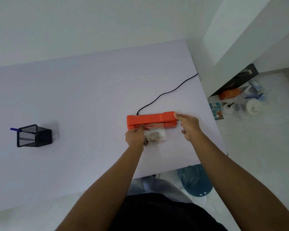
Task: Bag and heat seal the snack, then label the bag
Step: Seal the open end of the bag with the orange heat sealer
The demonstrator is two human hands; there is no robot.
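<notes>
An orange heat sealer (150, 120) lies on the white table (83, 100), its black cord (167, 93) running off to the back right. A clear plastic bag (154, 135) with brown snack pieces inside lies in front of it, its top edge tucked into the sealer's slot. My left hand (134, 137) pinches the bag's left top corner at the slot. My right hand (188, 125) rests at the sealer's right end, thumb on its top, fingers spread.
A black mesh pen holder (34, 135) with a blue pen stands at the table's left. The table's right edge drops to a tiled floor with boxes and bottles (237, 99). A blue bin (195, 180) sits below the near edge.
</notes>
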